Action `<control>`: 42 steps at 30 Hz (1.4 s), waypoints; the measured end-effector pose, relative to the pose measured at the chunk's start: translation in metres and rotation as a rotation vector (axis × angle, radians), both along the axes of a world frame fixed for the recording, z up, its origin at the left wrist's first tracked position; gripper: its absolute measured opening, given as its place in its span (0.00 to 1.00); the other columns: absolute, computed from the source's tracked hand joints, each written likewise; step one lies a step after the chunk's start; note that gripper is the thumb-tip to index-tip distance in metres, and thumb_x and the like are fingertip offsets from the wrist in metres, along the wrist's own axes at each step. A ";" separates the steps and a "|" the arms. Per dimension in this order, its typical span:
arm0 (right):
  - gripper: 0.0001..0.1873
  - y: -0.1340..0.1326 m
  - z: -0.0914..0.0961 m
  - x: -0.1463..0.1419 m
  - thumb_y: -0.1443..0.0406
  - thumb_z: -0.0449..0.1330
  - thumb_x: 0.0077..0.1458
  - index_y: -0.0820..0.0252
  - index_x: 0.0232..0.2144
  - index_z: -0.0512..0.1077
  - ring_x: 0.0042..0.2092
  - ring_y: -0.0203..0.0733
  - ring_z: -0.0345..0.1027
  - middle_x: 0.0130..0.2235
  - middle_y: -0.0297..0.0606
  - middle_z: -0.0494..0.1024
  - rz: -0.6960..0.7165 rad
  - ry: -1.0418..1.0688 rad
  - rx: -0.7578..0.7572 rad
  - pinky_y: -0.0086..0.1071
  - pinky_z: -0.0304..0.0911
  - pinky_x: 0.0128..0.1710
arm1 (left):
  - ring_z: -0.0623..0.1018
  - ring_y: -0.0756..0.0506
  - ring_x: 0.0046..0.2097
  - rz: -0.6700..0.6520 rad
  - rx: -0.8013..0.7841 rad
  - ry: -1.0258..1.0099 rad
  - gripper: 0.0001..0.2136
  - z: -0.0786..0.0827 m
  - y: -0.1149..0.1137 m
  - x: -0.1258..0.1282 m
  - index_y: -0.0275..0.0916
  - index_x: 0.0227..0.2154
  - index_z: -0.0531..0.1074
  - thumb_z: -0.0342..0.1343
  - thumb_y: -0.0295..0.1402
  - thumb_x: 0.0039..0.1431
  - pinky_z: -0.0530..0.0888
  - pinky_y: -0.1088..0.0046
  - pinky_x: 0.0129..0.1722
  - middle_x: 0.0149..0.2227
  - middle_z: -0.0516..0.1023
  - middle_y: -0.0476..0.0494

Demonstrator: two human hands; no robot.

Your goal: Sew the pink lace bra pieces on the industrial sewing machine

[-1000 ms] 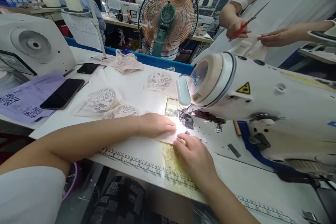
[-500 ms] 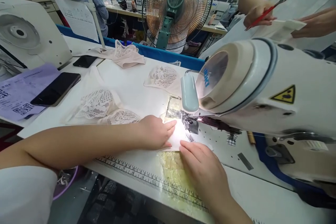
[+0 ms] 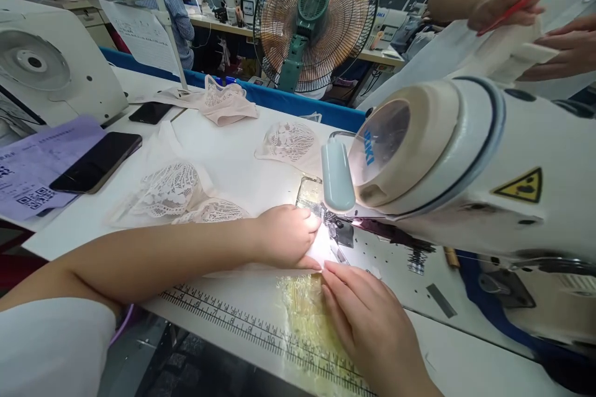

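Beside the lit needle area of a JUKI sewing machine (image 3: pixel 423 155), a small white fabric piece (image 3: pixel 321 249) lies on the machine bed. My left hand (image 3: pixel 291 237) presses on it with curled fingers, its thumb at the near edge. Close by on the right, my right hand (image 3: pixel 367 313) has its fingertips together on that same near edge, almost touching the left thumb. Part of the fabric is hidden under my left hand. Past my left forearm lie pale lace cups (image 3: pixel 172 186). Another lace cup (image 3: pixel 291 141) lies behind the needle area.
A ruler strip (image 3: pixel 233 316) runs along the front edge beside yellowish tape (image 3: pixel 302 310). To the left are a black phone (image 3: pixel 96 162) and a purple sheet (image 3: pixel 46 161). A large fan (image 3: pixel 316 18) stands behind. A co-worker's hand (image 3: pixel 507 6) holds red-handled scissors at upper right.
My left hand has moved slightly right, and its outstretched fingers have curled in, with the thumb now near my right fingertips. The co-worker's scissors have shifted up and right.
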State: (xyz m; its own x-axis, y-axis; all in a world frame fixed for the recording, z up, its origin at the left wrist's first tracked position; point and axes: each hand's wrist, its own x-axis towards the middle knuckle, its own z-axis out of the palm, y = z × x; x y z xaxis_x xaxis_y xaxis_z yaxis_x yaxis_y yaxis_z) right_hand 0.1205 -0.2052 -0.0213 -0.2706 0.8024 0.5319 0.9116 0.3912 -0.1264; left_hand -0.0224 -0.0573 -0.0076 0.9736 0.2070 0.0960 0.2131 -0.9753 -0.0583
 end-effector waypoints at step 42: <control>0.13 0.001 -0.004 0.005 0.68 0.49 0.59 0.64 0.35 0.74 0.45 0.45 0.70 0.40 0.41 0.78 -0.028 -0.061 -0.012 0.39 0.63 0.45 | 0.71 0.39 0.47 0.127 -0.058 -0.013 0.22 0.008 -0.014 0.007 0.31 0.42 0.70 0.45 0.48 0.61 0.70 0.63 0.42 0.44 0.73 0.33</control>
State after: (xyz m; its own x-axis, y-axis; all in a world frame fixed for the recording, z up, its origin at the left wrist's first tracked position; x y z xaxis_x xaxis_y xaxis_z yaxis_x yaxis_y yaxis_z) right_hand 0.1255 -0.2043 -0.0254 -0.2795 0.8166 0.5051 0.9282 0.3643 -0.0754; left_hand -0.0155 -0.0713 0.0003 0.9380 0.3341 0.0927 0.3355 -0.9420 0.0009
